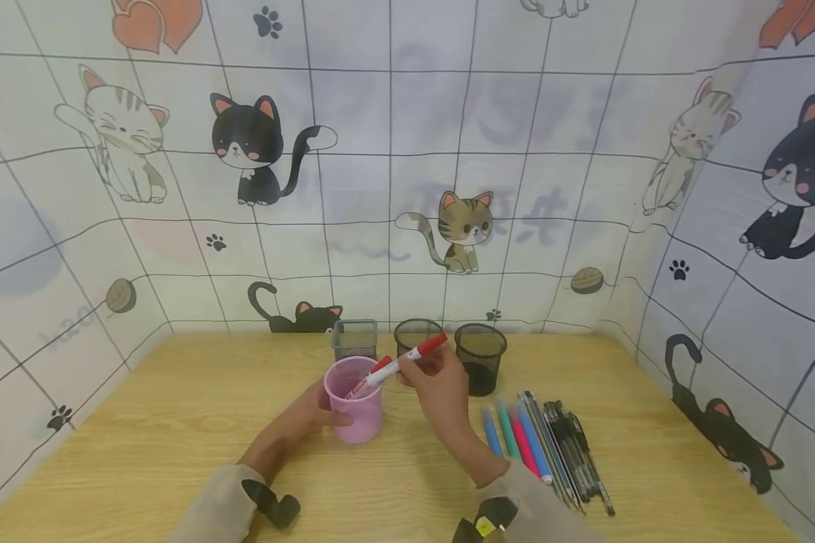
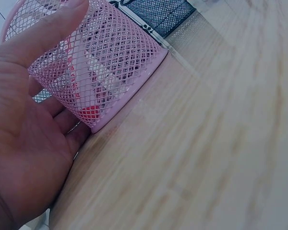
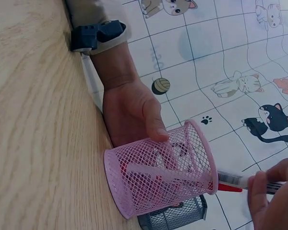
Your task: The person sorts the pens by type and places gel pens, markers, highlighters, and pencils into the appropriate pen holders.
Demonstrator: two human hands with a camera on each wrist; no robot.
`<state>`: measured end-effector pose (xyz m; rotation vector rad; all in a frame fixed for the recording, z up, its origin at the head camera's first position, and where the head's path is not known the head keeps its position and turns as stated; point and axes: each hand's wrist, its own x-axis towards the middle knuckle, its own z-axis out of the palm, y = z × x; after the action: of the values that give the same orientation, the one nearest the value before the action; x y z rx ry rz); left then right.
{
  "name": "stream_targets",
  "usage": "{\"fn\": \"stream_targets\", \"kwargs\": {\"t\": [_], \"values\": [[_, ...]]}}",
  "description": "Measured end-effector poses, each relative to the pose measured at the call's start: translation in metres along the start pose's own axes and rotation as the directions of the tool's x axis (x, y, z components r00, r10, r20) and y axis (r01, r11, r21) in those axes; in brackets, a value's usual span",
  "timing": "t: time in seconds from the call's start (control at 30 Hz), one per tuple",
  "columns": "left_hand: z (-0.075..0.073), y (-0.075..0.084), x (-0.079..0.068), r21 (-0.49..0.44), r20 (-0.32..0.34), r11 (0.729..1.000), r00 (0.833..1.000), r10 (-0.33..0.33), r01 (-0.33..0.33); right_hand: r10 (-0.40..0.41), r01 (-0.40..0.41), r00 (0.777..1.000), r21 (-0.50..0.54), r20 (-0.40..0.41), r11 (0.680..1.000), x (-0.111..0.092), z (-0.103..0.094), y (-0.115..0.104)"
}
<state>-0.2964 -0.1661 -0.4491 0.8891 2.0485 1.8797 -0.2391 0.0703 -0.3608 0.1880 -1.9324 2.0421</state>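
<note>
A pink mesh pen cup (image 1: 358, 418) stands on the table, with my left hand (image 1: 310, 413) gripping its left side. In the left wrist view the thumb lies across the near mesh and the fingers reach behind. My right hand (image 1: 446, 388) pinches a white whiteboard marker with a red cap (image 1: 432, 345), slanted over the cup's rim, its capped end up to the right. Inside the cup leans another red-and-white marker, its red end (image 3: 230, 188) poking past the rim in the right wrist view.
Behind stand a grey square mesh holder (image 1: 355, 332) and two round black mesh cups, one in the middle (image 1: 417, 326) and one at right (image 1: 481, 351). Right of my right forearm lie several colored markers (image 1: 526, 445), pencils (image 1: 555, 460) and black pens (image 1: 577, 449). Cat-patterned cloth (image 1: 360, 181) walls the table.
</note>
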Motion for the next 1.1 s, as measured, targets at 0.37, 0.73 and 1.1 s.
{"fn": "stream_targets", "kwargs": {"t": [0.37, 0.73, 1.1], "values": [[0.001, 0.002, -0.003, -0.004, -0.012, 0.999, 0.999, -0.033, 0.033, 0.048, -0.044, 0.997, -0.070, 0.056, 0.997, 0.006, 0.015, 0.013], [0.000, 0.006, -0.002, 0.042, -0.012, 0.999, 1.000, -0.018, 0.018, 0.080, -0.075, 0.995, -0.087, 0.055, 0.993, 0.008, 0.023, 0.017], [0.001, 0.004, -0.002, 0.017, -0.023, 0.999, 0.999, -0.032, 0.033, 0.127, -0.120, 0.989, -0.097, 0.071, 0.988, 0.000, 0.024, -0.007]]}}
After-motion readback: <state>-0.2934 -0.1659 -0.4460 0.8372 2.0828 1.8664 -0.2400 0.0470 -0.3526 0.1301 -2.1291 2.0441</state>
